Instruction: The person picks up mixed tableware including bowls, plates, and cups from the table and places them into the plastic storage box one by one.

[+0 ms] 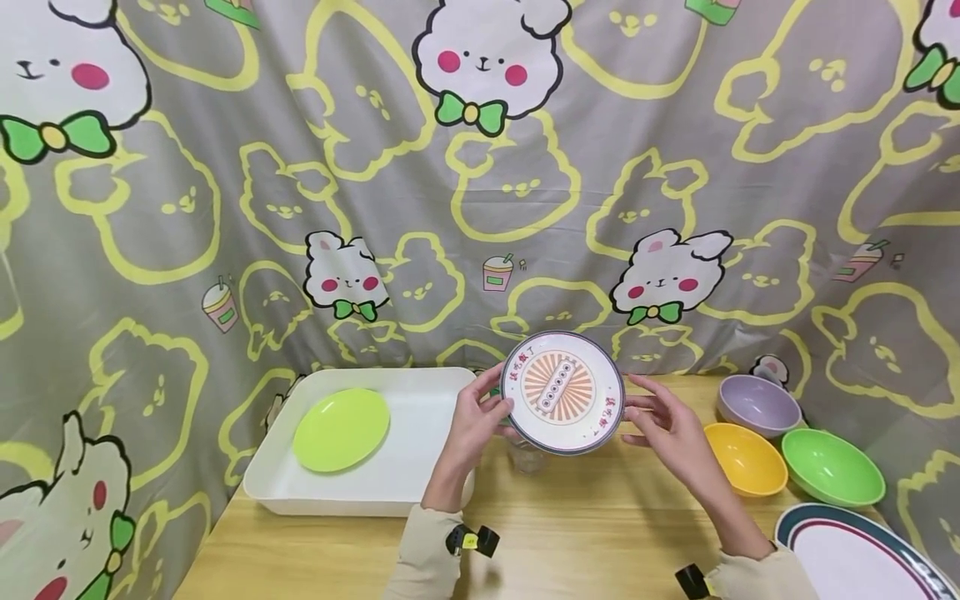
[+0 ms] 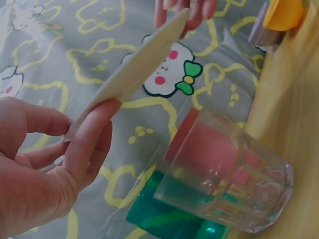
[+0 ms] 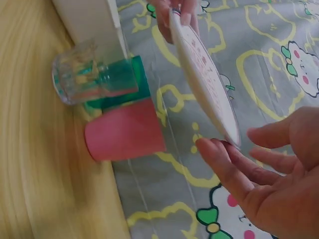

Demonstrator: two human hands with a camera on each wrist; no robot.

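Note:
A round white plate (image 1: 562, 392) with a dark rim, red lettering and an orange sunburst is held up above the wooden table, its face tilted toward me. My left hand (image 1: 477, 410) pinches its left edge, thumb on the face and fingers behind, as the left wrist view shows on the hand (image 2: 55, 164). At the opposite edge is my right hand (image 1: 667, 423), fingers spread. In the right wrist view that hand's fingertips (image 3: 212, 147) are at the rim; whether they touch it I cannot tell. Behind the plate stands a clear glass (image 2: 234, 174), mostly hidden in the head view.
A pink cup (image 3: 124, 132) and a green cup (image 3: 122, 82) stand by the glass. On the left, a white tray (image 1: 431, 417) holds a lime plate (image 1: 341, 429). Purple (image 1: 759, 406), yellow (image 1: 746, 460) and green bowls (image 1: 832, 468) and a large rimmed plate (image 1: 855, 558) are at right.

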